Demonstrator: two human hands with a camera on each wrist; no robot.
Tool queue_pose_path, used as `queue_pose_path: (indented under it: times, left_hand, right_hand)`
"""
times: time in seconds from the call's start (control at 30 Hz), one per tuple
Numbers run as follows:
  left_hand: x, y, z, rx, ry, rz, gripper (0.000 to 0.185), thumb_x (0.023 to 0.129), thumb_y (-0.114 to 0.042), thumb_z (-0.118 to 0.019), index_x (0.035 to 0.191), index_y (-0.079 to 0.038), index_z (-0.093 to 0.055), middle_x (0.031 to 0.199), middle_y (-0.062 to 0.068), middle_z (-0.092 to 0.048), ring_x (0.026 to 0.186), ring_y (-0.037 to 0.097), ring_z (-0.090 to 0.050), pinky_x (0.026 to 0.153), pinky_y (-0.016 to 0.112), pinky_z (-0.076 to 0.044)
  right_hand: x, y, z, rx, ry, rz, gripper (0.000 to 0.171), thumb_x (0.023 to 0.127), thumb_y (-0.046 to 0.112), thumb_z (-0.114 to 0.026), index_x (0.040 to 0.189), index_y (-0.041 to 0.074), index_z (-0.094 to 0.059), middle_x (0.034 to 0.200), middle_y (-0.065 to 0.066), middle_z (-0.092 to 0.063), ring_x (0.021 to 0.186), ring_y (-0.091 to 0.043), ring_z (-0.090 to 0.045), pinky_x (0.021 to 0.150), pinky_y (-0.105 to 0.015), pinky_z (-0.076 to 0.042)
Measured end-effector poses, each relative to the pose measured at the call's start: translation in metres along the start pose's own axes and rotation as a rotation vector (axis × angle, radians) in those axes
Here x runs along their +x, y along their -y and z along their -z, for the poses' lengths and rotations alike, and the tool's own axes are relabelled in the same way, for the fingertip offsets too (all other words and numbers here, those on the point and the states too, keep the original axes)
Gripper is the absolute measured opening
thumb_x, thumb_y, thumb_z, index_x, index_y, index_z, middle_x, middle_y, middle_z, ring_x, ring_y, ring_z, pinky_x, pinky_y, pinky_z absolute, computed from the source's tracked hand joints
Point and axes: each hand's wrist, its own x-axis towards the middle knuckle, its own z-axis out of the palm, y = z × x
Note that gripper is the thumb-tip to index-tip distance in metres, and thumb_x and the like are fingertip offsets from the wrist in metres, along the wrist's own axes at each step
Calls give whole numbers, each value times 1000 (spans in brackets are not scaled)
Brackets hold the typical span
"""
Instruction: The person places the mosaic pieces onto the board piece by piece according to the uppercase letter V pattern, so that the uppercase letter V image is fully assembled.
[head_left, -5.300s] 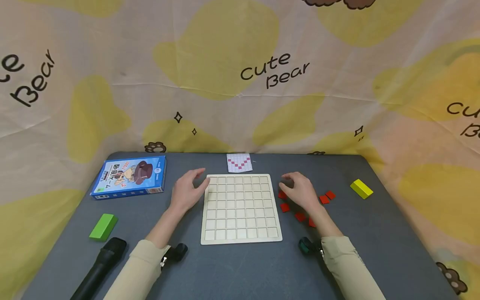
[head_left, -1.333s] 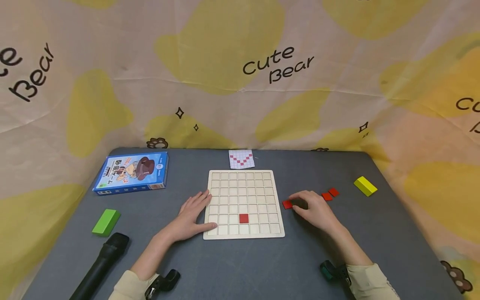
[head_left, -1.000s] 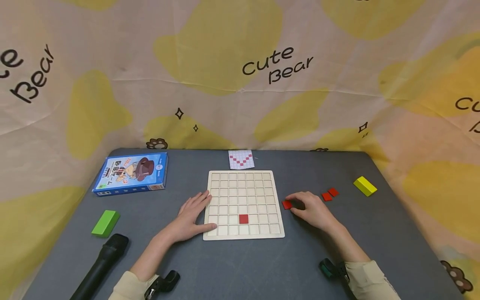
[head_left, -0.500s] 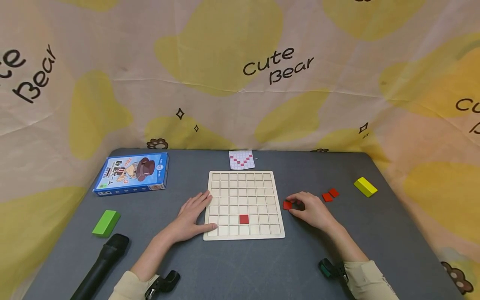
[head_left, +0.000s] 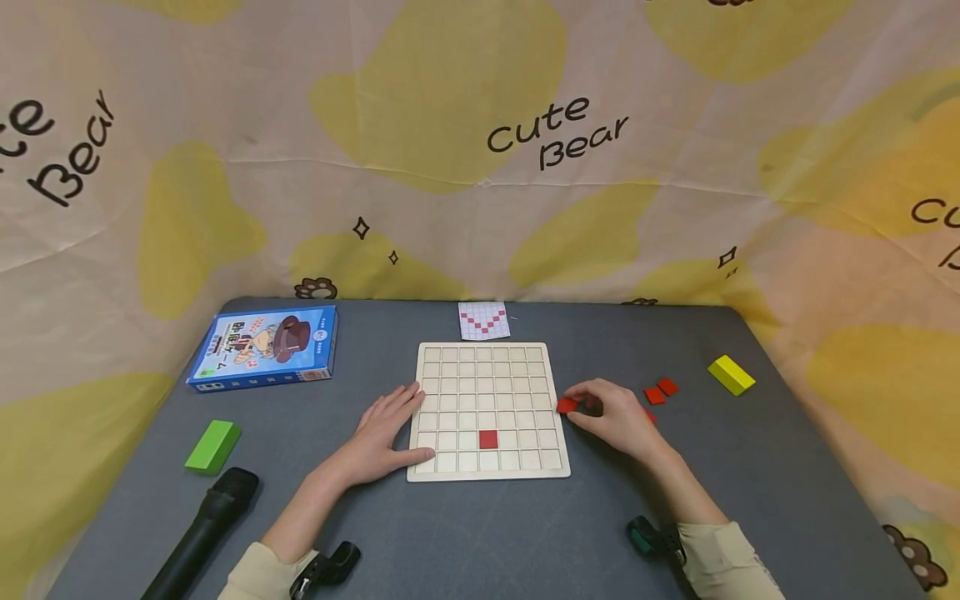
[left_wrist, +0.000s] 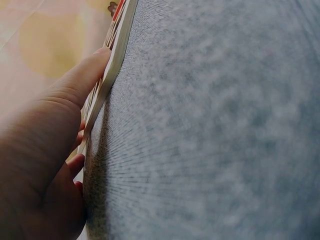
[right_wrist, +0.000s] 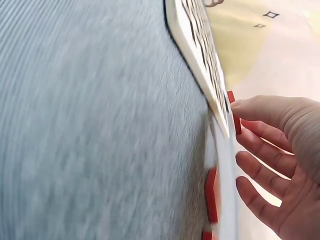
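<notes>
A pale wooden grid board point(head_left: 487, 375) lies in the middle of the grey table, with one red tile point(head_left: 488, 439) set in a cell near its front. My right hand point(head_left: 579, 407) pinches another red tile point(head_left: 566, 405) just at the board's right edge; the right wrist view shows that tile point(right_wrist: 234, 119) at my fingertips point(right_wrist: 240, 106) beside the board point(right_wrist: 199, 45). My left hand point(head_left: 397, 421) lies flat against the board's left side, thumb along the front corner. In the left wrist view its fingers point(left_wrist: 85, 75) touch the board's edge point(left_wrist: 111, 75).
Loose red tiles point(head_left: 660, 390) lie right of my right hand. A pattern card point(head_left: 483, 321) sits behind the board. A blue game box point(head_left: 262, 348), green block point(head_left: 212, 446) and black microphone point(head_left: 202, 533) are on the left, a yellow block point(head_left: 731, 374) far right.
My right hand has picked a red tile off the table and carried it left to the board's right edge. The left hand and the board have stayed put.
</notes>
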Motion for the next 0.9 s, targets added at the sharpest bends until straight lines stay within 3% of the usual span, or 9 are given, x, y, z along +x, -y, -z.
queue_pose_path:
  times: [0.47,0.9]
  left_hand:
    - [1,2,0,30,-15,-2,90,83,-54,-71,152,-8,-35,160,9,-23,147,34,-16,111,64,-12]
    - [1,1,0,35,-10,0,89,84,-54,-70,152,-9,-35,160,10,-24,147,35,-16,110,65,-13]
  right_hand:
    - [22,41,-30,178,66,36,25,81,13,-78,106,13,-72,95,4,-66,81,-19,-59,70,-33,-51]
    - [41,75,-63,159,150,64,25,81,16,-77,105,15,-73,93,6,-66,81,-12,-57,73,-28,-48]
